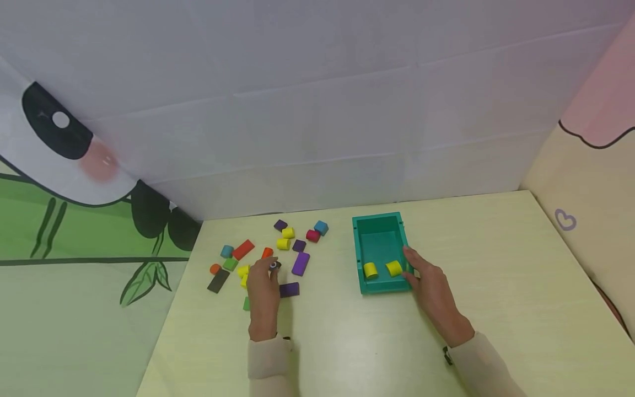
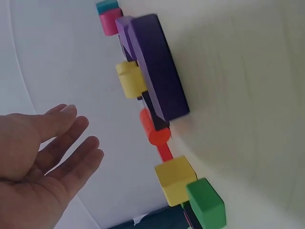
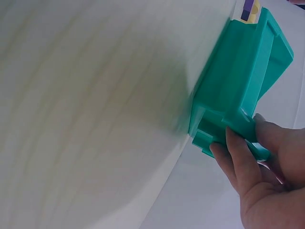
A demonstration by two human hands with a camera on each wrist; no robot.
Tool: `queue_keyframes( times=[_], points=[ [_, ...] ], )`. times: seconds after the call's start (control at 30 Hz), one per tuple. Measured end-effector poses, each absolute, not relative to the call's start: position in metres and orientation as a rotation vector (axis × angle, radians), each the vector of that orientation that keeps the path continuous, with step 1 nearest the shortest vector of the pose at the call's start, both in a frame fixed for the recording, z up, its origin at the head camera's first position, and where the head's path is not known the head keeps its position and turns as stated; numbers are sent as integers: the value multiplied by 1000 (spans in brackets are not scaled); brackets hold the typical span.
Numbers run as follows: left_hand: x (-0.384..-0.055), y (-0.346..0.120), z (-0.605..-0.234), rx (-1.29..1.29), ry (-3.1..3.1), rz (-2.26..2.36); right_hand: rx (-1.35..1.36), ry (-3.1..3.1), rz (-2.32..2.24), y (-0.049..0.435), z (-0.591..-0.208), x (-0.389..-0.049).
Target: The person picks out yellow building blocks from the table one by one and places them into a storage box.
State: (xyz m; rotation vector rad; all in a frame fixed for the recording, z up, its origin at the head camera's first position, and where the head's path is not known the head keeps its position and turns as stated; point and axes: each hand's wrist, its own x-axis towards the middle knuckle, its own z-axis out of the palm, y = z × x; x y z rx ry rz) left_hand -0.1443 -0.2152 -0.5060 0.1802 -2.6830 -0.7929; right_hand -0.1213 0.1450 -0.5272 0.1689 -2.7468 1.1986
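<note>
My left hand (image 1: pixel 263 295) hovers over the scattered coloured blocks at the left of the table, thumb and fingers loosely bent. In the left wrist view no block shows between its fingers; a small dark piece (image 1: pixel 275 266) appears beside its fingertips in the head view. Near it lie a purple rectangular block (image 2: pixel 159 67), a yellow block (image 2: pixel 175 180), a green block (image 2: pixel 207 204) and an orange-red cylinder (image 2: pixel 155 128). My right hand (image 1: pixel 436 295) grips the right side wall of a teal plastic bin (image 1: pixel 379 220), its thumb over the rim. Two yellow cylinders (image 1: pixel 370 270) lie inside the bin's near end.
Several more blocks lie around the left hand, among them a red block (image 1: pixel 243 250), a dark block (image 1: pixel 218 281), a blue block (image 1: pixel 321 227) and a crimson cylinder (image 1: pixel 313 236). A pale cloth wall (image 1: pixel 317 138) rises behind the table (image 1: pixel 347 353).
</note>
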Motion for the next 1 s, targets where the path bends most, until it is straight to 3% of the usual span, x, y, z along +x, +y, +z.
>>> queue_keyframes(
  times=[1.0],
  points=[
    [-137,-260,-517,588,-2757,-852,187,-2740,1170,144,-530,-122]
  ],
)
